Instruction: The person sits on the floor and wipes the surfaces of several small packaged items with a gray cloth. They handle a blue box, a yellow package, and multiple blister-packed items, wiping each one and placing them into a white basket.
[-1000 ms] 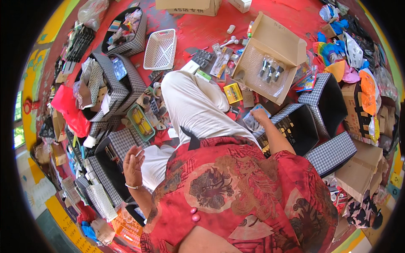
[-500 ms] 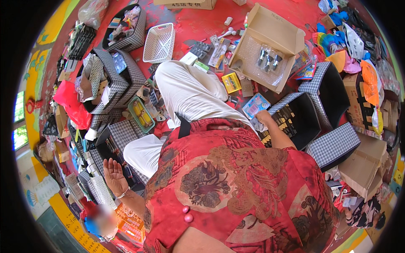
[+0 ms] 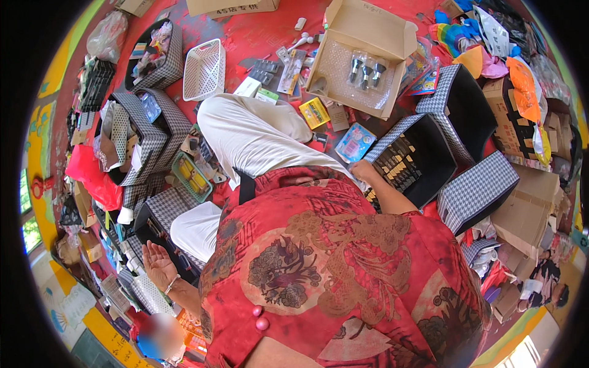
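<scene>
My left hand (image 3: 158, 265) is held out low at the left, palm up and fingers stretched, with nothing in it. A bracelet circles that wrist. Beside it is a checked bin with a dark inside. My right hand (image 3: 365, 173) is to the right of my bent leg, its fingers curled; what they hold, if anything, is hidden. Just beyond its knuckles lies a flat blue and white package (image 3: 355, 142). Next to this hand, a black-lined checked bin (image 3: 438, 154) holds rows of slim dark items with gold labels (image 3: 396, 162).
An open cardboard box (image 3: 383, 101) with bubble wrap and several dark brushes lies ahead. Near it are a yellow box (image 3: 314, 113) and a white basket (image 3: 218, 72). Checked bins (image 3: 178, 116) and a green tray (image 3: 199, 191) stand left; cartons (image 3: 524, 205) stand right.
My view has shifted, so everything ahead appears further left. My right hand has drawn back slightly from the blue package. The left hand stays open, palm up.
</scene>
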A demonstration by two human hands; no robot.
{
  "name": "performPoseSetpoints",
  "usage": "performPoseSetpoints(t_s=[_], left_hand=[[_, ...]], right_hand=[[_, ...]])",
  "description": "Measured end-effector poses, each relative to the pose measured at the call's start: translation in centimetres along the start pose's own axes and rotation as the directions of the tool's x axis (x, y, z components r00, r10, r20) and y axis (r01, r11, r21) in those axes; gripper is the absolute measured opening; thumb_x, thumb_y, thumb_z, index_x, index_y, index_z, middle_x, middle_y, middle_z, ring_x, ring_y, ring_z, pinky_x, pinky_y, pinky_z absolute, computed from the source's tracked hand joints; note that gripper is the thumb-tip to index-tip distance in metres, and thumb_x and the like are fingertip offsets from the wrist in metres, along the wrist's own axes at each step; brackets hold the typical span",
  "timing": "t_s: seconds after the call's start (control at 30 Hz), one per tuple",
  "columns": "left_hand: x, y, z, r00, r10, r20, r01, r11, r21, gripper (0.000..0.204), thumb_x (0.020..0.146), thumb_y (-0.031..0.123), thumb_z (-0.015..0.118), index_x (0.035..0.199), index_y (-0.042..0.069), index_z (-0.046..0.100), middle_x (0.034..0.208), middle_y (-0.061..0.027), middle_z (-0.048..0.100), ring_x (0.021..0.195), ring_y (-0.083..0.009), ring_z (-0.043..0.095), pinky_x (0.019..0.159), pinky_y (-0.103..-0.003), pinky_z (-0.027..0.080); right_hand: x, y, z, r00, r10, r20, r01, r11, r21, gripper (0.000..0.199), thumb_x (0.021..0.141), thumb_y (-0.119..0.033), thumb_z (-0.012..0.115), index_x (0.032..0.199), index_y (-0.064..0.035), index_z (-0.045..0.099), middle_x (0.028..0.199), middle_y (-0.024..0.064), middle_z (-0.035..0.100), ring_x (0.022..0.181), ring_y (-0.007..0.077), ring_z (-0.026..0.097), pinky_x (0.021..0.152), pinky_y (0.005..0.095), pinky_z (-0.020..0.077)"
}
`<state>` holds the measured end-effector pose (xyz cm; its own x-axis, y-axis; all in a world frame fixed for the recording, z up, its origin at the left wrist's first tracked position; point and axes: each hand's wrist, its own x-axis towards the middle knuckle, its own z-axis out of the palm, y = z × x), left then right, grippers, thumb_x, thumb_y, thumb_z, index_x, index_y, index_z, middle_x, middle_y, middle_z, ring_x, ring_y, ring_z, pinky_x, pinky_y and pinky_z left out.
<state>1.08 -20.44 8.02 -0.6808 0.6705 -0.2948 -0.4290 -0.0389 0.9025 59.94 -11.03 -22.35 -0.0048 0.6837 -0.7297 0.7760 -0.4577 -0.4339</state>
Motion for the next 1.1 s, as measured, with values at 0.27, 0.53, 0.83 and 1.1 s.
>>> performPoseSetpoints(t_s=[0.27, 0.53, 0.83, 1.1], left_hand=[[-3.0, 0.0, 0.5, 0.987, 0.060, 0.149, -0.051, 0.997, -0.061, 0.032, 0.088, 0.013, 0.047, 0.116, -0.002, 0.047, 0.115, -0.0144, 0.053, 0.097, -0.0209, 0.055, 0.085, -0.033, 0.046], [0.3, 0.1, 1.3, 0.998, -0.059, -0.017, 0.058, 0.998, -0.032, 0.035, 0.086, 0.009, 0.050, 0.118, -0.002, 0.045, 0.114, -0.0147, 0.053, 0.098, -0.0205, 0.055, 0.086, -0.033, 0.045], [2.3, 0.2, 6.8, 0.994, -0.092, -0.065, 0.104, 0.972, 0.213, 0.039, 0.085, 0.012, 0.052, 0.122, 0.003, 0.042, 0.110, -0.0104, 0.055, 0.094, -0.0169, 0.056, 0.082, -0.030, 0.047], [9.0, -3.1, 6.8, 0.983, -0.170, -0.075, 0.183, 0.961, 0.206, 0.042, 0.083, 0.012, 0.056, 0.121, 0.002, 0.043, 0.105, -0.0118, 0.057, 0.088, -0.0188, 0.058, 0.076, -0.030, 0.050]], right_hand=[[-0.7, 0.4, 0.7, 0.987, -0.082, 0.136, 0.110, 0.971, -0.213, 0.030, 0.071, -0.027, 0.050, 0.080, -0.0017, 0.065, 0.084, 0.0199, 0.062, 0.080, 0.0368, 0.059, 0.072, 0.0412, 0.0474], [2.9, 1.7, 1.9, 0.999, 0.048, 0.011, -0.049, 0.998, 0.050, 0.025, 0.069, -0.023, 0.060, 0.078, -0.0016, 0.066, 0.076, 0.0162, 0.063, 0.068, 0.0279, 0.059, 0.064, 0.0355, 0.0462], [7.3, -1.4, -0.4, 0.993, 0.095, 0.068, -0.108, 0.969, 0.223, 0.020, 0.065, -0.020, 0.062, 0.066, -0.0004, 0.065, 0.060, 0.0121, 0.060, 0.054, 0.0200, 0.054, 0.053, 0.0340, 0.0427], [8.7, -8.2, -5.6, 0.993, 0.115, -0.010, -0.103, 0.927, 0.362, 0.042, 0.071, -0.042, 0.066, 0.068, -0.0003, 0.065, 0.058, 0.0065, 0.059, 0.051, 0.0124, 0.051, 0.050, 0.0292, 0.0402]])
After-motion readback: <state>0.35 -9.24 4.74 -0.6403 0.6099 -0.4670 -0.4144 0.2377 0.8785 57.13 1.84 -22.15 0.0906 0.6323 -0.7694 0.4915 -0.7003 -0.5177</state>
